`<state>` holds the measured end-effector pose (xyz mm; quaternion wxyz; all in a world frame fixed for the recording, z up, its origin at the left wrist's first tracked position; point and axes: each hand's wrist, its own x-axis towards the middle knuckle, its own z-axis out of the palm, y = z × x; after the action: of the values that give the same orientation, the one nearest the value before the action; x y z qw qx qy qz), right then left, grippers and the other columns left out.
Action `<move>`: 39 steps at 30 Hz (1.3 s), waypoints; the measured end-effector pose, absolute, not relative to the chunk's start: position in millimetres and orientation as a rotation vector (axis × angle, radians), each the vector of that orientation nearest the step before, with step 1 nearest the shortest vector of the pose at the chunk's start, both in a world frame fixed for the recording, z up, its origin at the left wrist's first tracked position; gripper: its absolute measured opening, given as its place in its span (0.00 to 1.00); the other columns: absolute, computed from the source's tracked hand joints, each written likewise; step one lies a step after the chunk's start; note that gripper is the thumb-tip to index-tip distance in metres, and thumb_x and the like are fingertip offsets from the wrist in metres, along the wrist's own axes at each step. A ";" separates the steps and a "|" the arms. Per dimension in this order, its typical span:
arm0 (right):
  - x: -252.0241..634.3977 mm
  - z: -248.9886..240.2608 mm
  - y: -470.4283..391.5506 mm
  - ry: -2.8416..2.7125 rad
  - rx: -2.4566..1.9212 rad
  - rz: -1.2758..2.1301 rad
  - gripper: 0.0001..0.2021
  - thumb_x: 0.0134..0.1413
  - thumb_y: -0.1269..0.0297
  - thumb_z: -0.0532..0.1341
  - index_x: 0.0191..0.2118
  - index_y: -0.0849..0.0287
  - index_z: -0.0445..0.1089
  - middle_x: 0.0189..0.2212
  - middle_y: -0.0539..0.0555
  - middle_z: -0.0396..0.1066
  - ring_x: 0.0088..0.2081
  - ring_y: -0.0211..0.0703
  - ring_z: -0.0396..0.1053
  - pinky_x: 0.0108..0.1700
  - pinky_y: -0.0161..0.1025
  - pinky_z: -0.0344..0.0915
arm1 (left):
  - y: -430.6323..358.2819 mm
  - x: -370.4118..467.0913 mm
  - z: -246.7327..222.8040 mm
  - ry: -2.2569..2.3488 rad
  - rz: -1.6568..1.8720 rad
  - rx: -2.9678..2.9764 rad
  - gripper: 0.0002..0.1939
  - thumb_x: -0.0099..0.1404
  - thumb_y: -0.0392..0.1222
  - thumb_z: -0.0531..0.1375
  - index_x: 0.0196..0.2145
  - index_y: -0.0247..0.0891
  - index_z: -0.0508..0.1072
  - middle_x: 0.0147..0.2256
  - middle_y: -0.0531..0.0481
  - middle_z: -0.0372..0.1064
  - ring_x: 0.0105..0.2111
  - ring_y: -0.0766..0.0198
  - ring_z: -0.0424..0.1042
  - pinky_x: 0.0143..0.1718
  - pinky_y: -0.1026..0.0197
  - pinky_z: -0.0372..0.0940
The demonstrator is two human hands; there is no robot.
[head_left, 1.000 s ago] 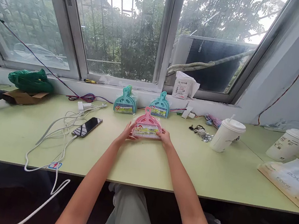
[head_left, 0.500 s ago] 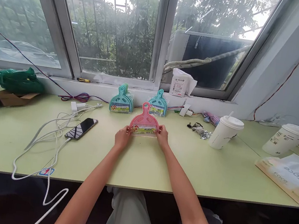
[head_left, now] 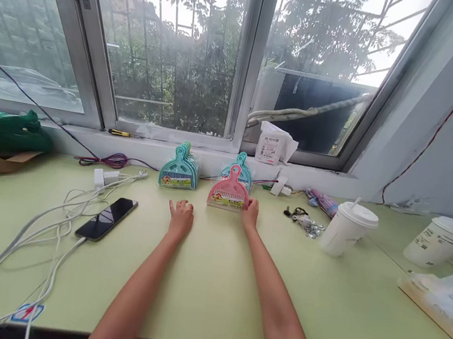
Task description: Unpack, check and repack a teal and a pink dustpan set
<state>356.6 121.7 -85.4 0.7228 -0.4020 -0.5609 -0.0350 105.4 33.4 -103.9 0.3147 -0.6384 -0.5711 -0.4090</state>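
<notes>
A pink mini dustpan-and-brush set (head_left: 231, 188) in clear packaging with a printed label stands upright against a teal dustpan set (head_left: 242, 163) behind it. My right hand (head_left: 250, 215) grips its lower right edge; the fingertips are partly hidden. To the left, a stack of teal dustpan sets (head_left: 177, 166) stands upright by the wall, with several handles lined up. My left hand (head_left: 181, 218) rests over the tabletop just in front of that stack, holding nothing, its fingers apart.
A phone (head_left: 107, 219) and white cables lie on the left of the table (head_left: 209, 281). A green bag (head_left: 7, 129) sits on cardboard at the far left. Keys (head_left: 306, 222), white lidded cups (head_left: 348, 229) and a paper packet (head_left: 446, 302) are on the right.
The pink dustpan set has moved right and back, in front of the teal one. My left hand has let go of it and moved left. The view has tilted up.
</notes>
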 end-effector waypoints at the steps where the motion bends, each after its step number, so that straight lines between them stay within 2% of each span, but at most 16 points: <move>1: 353.8 -79.7 131.1 -1.226 -0.900 -0.088 0.09 0.45 0.70 0.54 0.36 0.57 0.57 0.40 0.59 0.65 0.42 0.48 0.65 0.45 0.43 0.62 | 42.2 105.3 -99.0 -1.500 -1.065 -1.685 0.16 0.63 0.32 0.46 0.40 0.37 0.73 0.50 0.38 0.66 0.54 0.51 0.61 0.62 0.35 0.33; 8: 343.9 -36.0 201.0 -1.101 -1.079 -0.219 0.11 0.49 0.70 0.55 0.41 0.61 0.59 0.46 0.66 0.62 0.51 0.55 0.61 0.50 0.47 0.60 | 85.3 112.0 -74.8 -1.454 -1.084 -1.772 0.15 0.63 0.32 0.47 0.40 0.38 0.72 0.49 0.40 0.66 0.54 0.53 0.61 0.62 0.36 0.36; 15: 349.2 -14.6 240.0 -0.999 -1.219 -0.265 0.15 0.51 0.69 0.54 0.46 0.64 0.59 0.47 0.69 0.61 0.47 0.58 0.65 0.44 0.48 0.63 | 90.3 110.7 -71.8 -1.521 -1.133 -1.859 0.15 0.62 0.32 0.48 0.42 0.41 0.70 0.49 0.42 0.66 0.54 0.54 0.61 0.62 0.37 0.38; 19: 352.0 -15.7 242.3 -0.971 -1.231 -0.271 0.13 0.52 0.68 0.53 0.45 0.64 0.60 0.46 0.71 0.63 0.46 0.59 0.66 0.42 0.49 0.63 | 90.6 112.2 -69.9 -1.560 -1.127 -1.893 0.16 0.62 0.32 0.49 0.43 0.42 0.70 0.49 0.42 0.66 0.53 0.53 0.62 0.61 0.37 0.40; 26: 351.5 -18.3 239.4 -0.853 -1.219 -0.154 0.12 0.56 0.64 0.51 0.44 0.62 0.62 0.43 0.71 0.65 0.42 0.56 0.69 0.37 0.46 0.64 | 89.5 109.8 -71.3 -1.566 -1.093 -1.900 0.17 0.63 0.32 0.47 0.45 0.43 0.69 0.49 0.43 0.66 0.52 0.53 0.63 0.61 0.39 0.44; 30: 350.8 -13.2 234.7 -0.847 -1.184 -0.116 0.13 0.57 0.65 0.49 0.46 0.63 0.61 0.44 0.73 0.64 0.45 0.59 0.67 0.40 0.49 0.63 | 90.8 115.5 -71.6 -1.470 -0.977 -1.833 0.17 0.64 0.32 0.46 0.43 0.41 0.71 0.49 0.40 0.67 0.51 0.52 0.64 0.60 0.40 0.46; 35: 351.5 -4.0 230.9 -0.897 -1.337 -0.093 0.17 0.57 0.66 0.49 0.50 0.68 0.59 0.47 0.76 0.62 0.49 0.64 0.64 0.45 0.55 0.60 | 125.0 158.9 -44.3 -1.038 -0.675 -2.041 0.17 0.61 0.28 0.49 0.41 0.38 0.73 0.53 0.38 0.65 0.54 0.52 0.62 0.61 0.44 0.48; 37: 354.0 -1.4 232.9 -0.897 -1.350 -0.098 0.17 0.57 0.67 0.49 0.50 0.68 0.59 0.48 0.76 0.62 0.51 0.65 0.63 0.47 0.56 0.58 | 149.3 181.0 -27.6 -0.992 -0.691 -2.095 0.19 0.60 0.27 0.49 0.43 0.40 0.73 0.56 0.40 0.62 0.57 0.52 0.59 0.61 0.41 0.47; 39: 359.0 1.1 237.4 -0.902 -1.349 -0.090 0.16 0.57 0.66 0.50 0.50 0.67 0.59 0.49 0.76 0.62 0.52 0.64 0.62 0.48 0.56 0.57 | 173.9 198.1 -12.2 -1.051 -0.833 -2.043 0.22 0.59 0.26 0.50 0.45 0.43 0.72 0.60 0.43 0.57 0.62 0.49 0.52 0.60 0.35 0.44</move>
<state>359.0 237.4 1.1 0.6875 -0.6028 -0.4030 -0.0403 198.1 173.9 -12.2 0.3419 -0.7856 -0.4042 -0.3203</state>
